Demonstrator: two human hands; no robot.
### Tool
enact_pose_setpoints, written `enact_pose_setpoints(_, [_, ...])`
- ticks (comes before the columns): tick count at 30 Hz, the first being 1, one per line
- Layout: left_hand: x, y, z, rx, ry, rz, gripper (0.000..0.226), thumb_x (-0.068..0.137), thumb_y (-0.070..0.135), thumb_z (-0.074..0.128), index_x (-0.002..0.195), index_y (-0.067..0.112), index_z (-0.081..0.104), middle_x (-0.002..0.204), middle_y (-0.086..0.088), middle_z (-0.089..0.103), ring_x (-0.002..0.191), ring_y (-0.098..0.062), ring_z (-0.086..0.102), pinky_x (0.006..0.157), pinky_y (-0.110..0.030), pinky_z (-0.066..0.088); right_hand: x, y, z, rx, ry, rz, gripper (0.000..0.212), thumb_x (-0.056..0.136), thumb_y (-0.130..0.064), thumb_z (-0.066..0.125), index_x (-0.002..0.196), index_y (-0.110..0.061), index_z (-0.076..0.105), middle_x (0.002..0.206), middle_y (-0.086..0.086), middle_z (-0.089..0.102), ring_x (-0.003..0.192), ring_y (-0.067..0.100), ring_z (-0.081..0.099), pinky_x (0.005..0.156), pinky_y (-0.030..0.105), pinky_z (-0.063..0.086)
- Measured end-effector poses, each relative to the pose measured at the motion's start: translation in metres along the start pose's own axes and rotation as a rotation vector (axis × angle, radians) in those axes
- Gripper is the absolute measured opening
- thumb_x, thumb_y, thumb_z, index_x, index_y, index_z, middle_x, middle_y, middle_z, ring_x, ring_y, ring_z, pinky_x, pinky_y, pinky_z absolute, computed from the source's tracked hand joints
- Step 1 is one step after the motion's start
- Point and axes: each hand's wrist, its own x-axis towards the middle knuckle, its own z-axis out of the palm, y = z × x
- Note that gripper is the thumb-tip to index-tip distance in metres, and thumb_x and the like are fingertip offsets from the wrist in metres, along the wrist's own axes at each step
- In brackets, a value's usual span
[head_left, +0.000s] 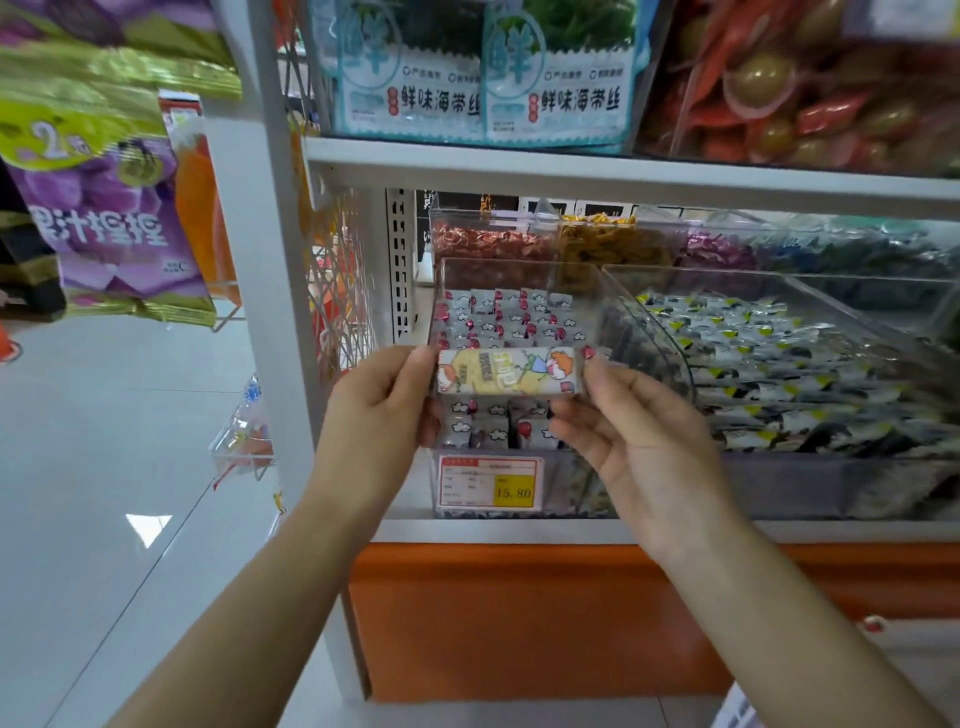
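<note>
White shop shelf (571, 531) bears clear candy bin (509, 371).

White shelf (519, 531) carries clear bins (779, 483) of wrapped sweets (753, 353), price tag (491, 482) in front

White shop shelving (623, 174) over an orange base (519, 623); glossy pale floor (104, 467).

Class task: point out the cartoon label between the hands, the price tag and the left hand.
cartoon label (506, 371): head view, middle of the strip.
price tag (514, 491): head view, its yellow price field.
left hand (374, 418): head view, middle of the hand.
</note>
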Motion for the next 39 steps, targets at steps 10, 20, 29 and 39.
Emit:
enact_pose_setpoints(10, [0.003, 0.001, -0.009, -0.509, -0.164, -0.353, 0.037, 0.092, 0.027, 0.049, 0.060, 0.009, 0.052, 0.044, 0.001, 0.047, 0.036, -0.006, 0.039, 0.035, -0.012, 0.035, 0.005, 0.002, -0.003, 0.177, -0.047, 0.056, 0.011, 0.078, 0.000, 0.056, 0.088, 0.001, 0.061, 0.068, 0.007, 0.069, 0.066, 0.015, 0.069, 0.061, 0.021, 0.055])
enact_pose_setpoints(20, [0.004, 0.011, -0.014, -0.545, -0.425, -0.307, 0.019, 0.082, 0.002, 0.051, 0.093, -0.013, 0.055, 0.071, -0.014, 0.072, 0.065, -0.016, 0.071, 0.053, -0.017, 0.054, 0.011, -0.003, -0.009, 0.225, 0.071, 0.041, 0.016, 0.092, 0.002, 0.046, 0.086, 0.001, 0.061, 0.067, 0.009, 0.070, 0.060, 0.014, 0.068, 0.054, 0.021, 0.055])
enact_pose_setpoints(29, [-0.001, 0.010, -0.011, -0.189, -0.342, -0.136, 0.024, 0.091, -0.005, 0.047, 0.104, 0.004, 0.065, 0.083, -0.008, 0.074, 0.073, -0.015, 0.072, 0.059, -0.019, 0.056, 0.012, -0.003, -0.019, -0.233, 0.028, -0.103, 0.005, 0.081, -0.015, 0.066, 0.083, -0.010, 0.068, 0.081, 0.008, 0.065, 0.067, 0.016, 0.067, 0.059, 0.025, 0.055])
enact_pose_setpoints(39, [0.001, 0.008, -0.013, -0.033, -0.250, -0.042, 0.025, 0.084, 0.021, 0.061, 0.108, 0.021, 0.067, 0.070, 0.010, 0.069, 0.053, 0.001, 0.053, 0.053, -0.010, 0.044, 0.009, 0.002, -0.018, -0.576, -0.113, -0.218, 0.021, 0.078, -0.026, 0.069, 0.098, -0.030, 0.073, 0.100, -0.006, 0.072, 0.096, 0.011, 0.067, 0.081, 0.027, 0.053])
